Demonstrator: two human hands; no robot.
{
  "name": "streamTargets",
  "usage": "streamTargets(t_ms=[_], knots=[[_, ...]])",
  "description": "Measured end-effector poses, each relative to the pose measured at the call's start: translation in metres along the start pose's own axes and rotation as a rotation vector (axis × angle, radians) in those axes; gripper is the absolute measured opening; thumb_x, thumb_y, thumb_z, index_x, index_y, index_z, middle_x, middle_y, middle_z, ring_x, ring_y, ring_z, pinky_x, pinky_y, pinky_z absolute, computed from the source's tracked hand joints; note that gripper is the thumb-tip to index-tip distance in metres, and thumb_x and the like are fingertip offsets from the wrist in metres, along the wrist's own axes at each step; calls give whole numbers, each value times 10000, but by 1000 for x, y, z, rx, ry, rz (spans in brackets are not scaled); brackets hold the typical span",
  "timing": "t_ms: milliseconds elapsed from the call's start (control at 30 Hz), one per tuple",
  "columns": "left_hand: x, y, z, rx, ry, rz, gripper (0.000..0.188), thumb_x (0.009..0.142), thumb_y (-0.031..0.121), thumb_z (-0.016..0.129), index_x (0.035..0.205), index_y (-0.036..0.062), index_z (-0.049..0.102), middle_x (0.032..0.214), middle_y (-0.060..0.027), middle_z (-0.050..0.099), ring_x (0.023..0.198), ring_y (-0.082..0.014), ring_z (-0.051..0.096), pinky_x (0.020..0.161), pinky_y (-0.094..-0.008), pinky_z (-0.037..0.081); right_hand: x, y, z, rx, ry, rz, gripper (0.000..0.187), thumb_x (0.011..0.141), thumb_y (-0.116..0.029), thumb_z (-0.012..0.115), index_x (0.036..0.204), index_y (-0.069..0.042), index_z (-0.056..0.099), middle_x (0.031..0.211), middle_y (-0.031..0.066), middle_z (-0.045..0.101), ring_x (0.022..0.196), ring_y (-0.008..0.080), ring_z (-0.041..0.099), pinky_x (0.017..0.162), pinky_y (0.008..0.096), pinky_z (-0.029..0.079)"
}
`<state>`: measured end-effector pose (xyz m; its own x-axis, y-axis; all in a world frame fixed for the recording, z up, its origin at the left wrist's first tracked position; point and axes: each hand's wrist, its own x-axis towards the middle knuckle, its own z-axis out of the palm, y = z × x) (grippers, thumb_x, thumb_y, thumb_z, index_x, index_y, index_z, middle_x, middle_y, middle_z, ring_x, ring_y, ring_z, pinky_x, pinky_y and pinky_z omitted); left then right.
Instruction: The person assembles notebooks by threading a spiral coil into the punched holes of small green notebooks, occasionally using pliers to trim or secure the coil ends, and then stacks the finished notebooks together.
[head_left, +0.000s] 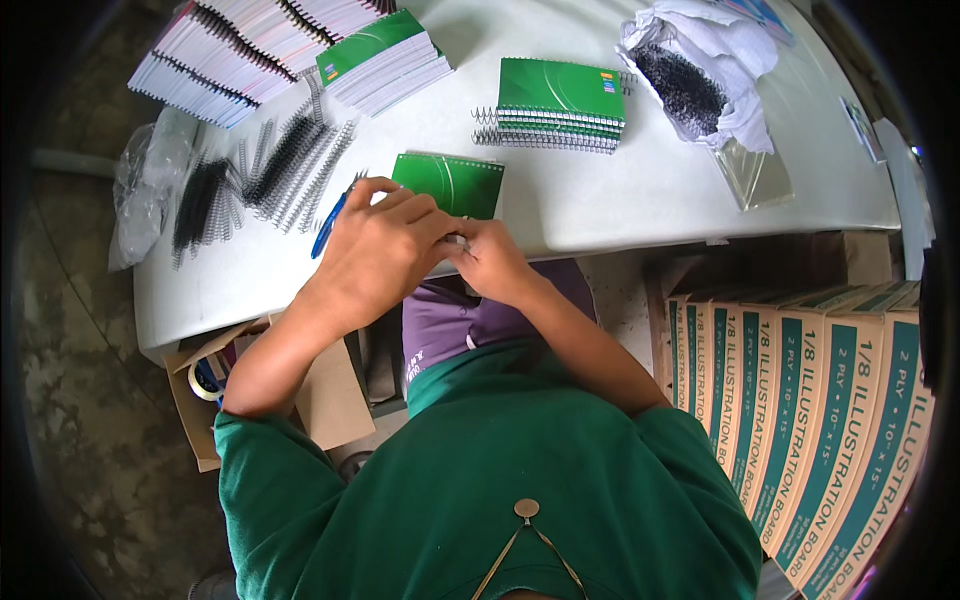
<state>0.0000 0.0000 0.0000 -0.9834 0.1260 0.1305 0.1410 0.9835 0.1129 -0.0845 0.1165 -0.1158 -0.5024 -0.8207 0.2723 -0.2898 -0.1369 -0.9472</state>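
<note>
My left hand (385,250) and my right hand (492,258) meet at the table's near edge with their fingers closed together. Something small and pale shows between the fingertips, too covered to name. Just beyond my hands lies a green notebook (450,183) with a row of holes along its far edge; my left hand overlaps its near left part. A slim blue-handled tool (328,228) with a metal tip is beside my left hand, partly hidden by it. Loose black spiral coils (300,165) lie to the left.
Beyond stand a stack of coil-bound green notebooks (560,95), a stack of green pads (385,65) and rows of spiral-bound books (215,65). Black coils in white wrapping (690,85) are at far right. Cartons (800,400) stand right; an open box (320,390) with tape sits lower left.
</note>
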Motion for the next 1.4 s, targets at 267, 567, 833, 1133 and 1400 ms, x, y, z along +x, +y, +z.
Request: streamTargets(t_ms=[267, 567, 833, 1133, 1400], knots=[[4, 6, 0, -155, 56, -7, 259, 715, 166, 692, 951, 90, 615, 908, -37, 613, 872, -218, 556, 833, -341, 350, 0, 0, -3, 126, 26, -34, 208, 805, -69, 594, 994, 18, 586, 845, 203, 629, 762, 374, 609, 627, 355, 470], [-1, 11, -8, -169, 61, -28, 197, 722, 83, 651, 915, 109, 621, 904, -28, 626, 879, -201, 577, 845, -361, 356, -2, 0, 1, 109, 0, 24, 193, 818, -62, 581, 994, 15, 590, 893, 220, 622, 838, 362, 615, 684, 344, 486], [-4, 13, -1, -56, 106, -18, 243, 686, 86, 699, 918, 90, 623, 890, -38, 639, 876, -213, 588, 841, -348, 365, -2, 1, -1, 31, -40, 45, 216, 833, -81, 561, 1036, -14, 592, 877, 221, 618, 821, 385, 600, 677, 361, 480], [12, 23, -19, 55, 425, -141, 570, 639, 286, 772, 1115, 81, 535, 1171, -174, 472, 1120, -309, 430, 940, -423, 299, -12, -36, -23, 28, 193, -237, 367, 874, -90, 528, 1221, -39, 423, 1046, 180, 591, 864, 303, 613, 757, 337, 467], [107, 60, 31, -1319, 998, -183, 281, 921, 59, 472, 1191, -18, 466, 1092, -77, 546, 1006, -103, 487, 860, -261, 391, 43, -38, -90, 155, 842, -372, 542, 960, -299, 381, 1342, 33, 187, 1278, 187, 358, 1212, 250, 312, 1016, 378, 246]])
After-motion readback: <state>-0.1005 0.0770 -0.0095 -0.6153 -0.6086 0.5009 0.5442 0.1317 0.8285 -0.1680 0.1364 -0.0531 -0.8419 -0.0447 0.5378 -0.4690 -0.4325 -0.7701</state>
